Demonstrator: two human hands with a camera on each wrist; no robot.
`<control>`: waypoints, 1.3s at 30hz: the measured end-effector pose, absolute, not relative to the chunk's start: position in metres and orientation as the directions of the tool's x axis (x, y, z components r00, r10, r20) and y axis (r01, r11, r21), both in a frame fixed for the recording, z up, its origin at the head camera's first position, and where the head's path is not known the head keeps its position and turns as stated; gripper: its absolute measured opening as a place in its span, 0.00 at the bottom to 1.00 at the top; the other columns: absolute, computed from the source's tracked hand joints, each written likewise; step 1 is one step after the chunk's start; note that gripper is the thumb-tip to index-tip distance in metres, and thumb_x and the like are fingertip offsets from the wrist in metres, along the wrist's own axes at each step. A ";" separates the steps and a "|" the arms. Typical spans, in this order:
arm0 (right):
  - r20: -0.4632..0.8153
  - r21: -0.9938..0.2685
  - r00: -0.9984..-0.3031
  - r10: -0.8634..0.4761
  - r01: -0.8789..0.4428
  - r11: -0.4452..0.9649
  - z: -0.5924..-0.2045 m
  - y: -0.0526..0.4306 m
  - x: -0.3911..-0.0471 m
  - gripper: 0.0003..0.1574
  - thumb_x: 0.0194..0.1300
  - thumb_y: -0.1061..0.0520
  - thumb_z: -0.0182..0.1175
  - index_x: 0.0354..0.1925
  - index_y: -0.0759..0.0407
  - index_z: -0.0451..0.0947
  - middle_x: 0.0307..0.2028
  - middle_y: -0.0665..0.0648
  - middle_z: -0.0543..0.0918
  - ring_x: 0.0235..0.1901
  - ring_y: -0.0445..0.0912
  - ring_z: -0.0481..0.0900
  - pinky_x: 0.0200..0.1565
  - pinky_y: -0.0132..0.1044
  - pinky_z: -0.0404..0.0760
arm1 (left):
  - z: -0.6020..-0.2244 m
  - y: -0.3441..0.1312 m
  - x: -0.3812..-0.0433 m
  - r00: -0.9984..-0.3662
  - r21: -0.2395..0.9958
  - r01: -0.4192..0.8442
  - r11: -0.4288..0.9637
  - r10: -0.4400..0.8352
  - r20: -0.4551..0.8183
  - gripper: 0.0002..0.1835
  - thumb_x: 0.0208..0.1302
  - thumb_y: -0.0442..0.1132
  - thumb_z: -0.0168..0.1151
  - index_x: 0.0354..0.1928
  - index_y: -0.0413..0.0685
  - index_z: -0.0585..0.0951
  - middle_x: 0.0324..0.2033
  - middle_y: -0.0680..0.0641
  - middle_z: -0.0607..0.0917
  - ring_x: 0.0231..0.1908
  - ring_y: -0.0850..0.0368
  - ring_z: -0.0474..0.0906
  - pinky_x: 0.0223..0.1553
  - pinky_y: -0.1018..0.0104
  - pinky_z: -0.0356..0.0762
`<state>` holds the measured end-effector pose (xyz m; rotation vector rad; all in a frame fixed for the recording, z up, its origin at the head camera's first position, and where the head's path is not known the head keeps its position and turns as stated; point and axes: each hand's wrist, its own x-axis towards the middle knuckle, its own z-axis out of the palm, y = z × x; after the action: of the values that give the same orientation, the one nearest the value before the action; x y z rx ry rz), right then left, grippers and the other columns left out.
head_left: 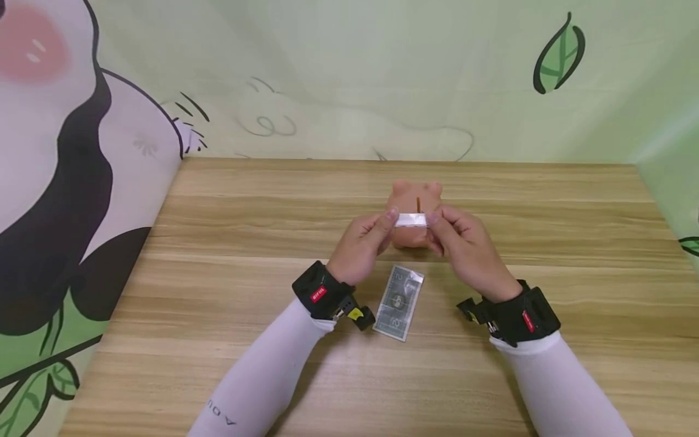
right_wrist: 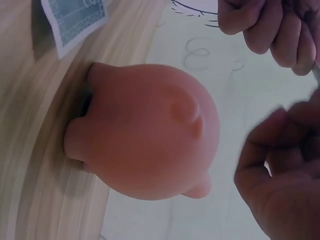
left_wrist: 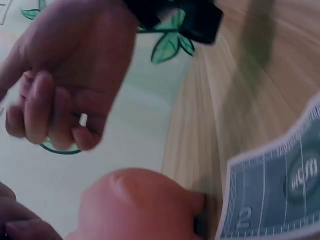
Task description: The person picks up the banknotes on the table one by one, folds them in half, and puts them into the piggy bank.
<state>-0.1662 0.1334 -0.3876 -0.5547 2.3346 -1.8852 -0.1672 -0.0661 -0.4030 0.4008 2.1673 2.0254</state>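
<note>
My left hand [head_left: 361, 244] and right hand [head_left: 471, 250] pinch the two ends of a narrow, shiny whitish strip [head_left: 411, 220], which looks like folded paper, between thumbs and fingers. They hold it level above a pink piggy bank [head_left: 401, 195]. A dark slot [head_left: 418, 204] in the bank's back shows just beyond the strip. The bank stands upright on its short legs, its rounded end filling much of the right wrist view. Nearer the person, a grey-green play banknote [head_left: 398, 303] lies face up and slightly slanted, between the two wrists.
A wood-grain table [head_left: 246, 243] carries everything. Behind it hangs a pale green backdrop [head_left: 349, 79] with cartoon drawings, which continues along the sides. Each wrist wears a black camera band, one being the left band [head_left: 322, 291].
</note>
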 end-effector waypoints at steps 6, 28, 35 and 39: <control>0.120 -0.955 -0.922 -0.369 -0.208 0.209 -0.386 0.134 -0.165 0.16 0.80 0.55 0.54 0.43 0.69 0.80 0.28 0.51 0.80 0.30 0.43 0.78 0.35 0.31 0.81 | -0.403 -0.062 -0.166 -0.933 0.999 0.047 0.022 0.359 0.036 0.24 0.84 0.50 0.46 0.42 0.39 0.84 0.18 0.56 0.63 0.22 0.58 0.60 0.25 0.69 0.59; 0.175 -0.984 -0.984 0.022 -0.176 -0.031 -0.370 0.148 -0.175 0.25 0.73 0.67 0.57 0.18 0.56 0.82 0.15 0.46 0.78 0.22 0.40 0.68 0.25 0.27 0.64 | -0.417 -0.057 -0.169 -0.876 0.612 0.465 0.640 0.432 0.214 0.22 0.78 0.50 0.57 0.70 0.61 0.77 0.82 0.50 0.55 0.83 0.46 0.45 0.83 0.49 0.41; 0.155 -0.988 -0.987 0.038 -0.156 -0.022 -0.372 0.149 -0.177 0.23 0.71 0.67 0.59 0.19 0.55 0.84 0.16 0.47 0.77 0.23 0.40 0.72 0.30 0.27 0.73 | -0.418 -0.058 -0.167 -0.884 0.566 0.444 0.695 0.443 0.150 0.24 0.80 0.55 0.52 0.73 0.66 0.73 0.83 0.54 0.51 0.83 0.46 0.41 0.84 0.52 0.43; 0.215 -0.976 -0.974 0.067 -0.213 0.040 -0.377 0.148 -0.181 0.21 0.67 0.69 0.61 0.16 0.59 0.81 0.23 0.46 0.78 0.31 0.43 0.73 0.32 0.29 0.69 | -0.418 -0.059 -0.168 -0.887 0.568 0.436 0.698 0.439 0.141 0.24 0.80 0.56 0.52 0.73 0.68 0.73 0.83 0.57 0.50 0.83 0.45 0.42 0.83 0.50 0.47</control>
<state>-0.1806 0.1476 -0.3770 -0.1718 2.4008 -2.3227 -0.1677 -0.0591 -0.4185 0.7444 2.8901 0.9643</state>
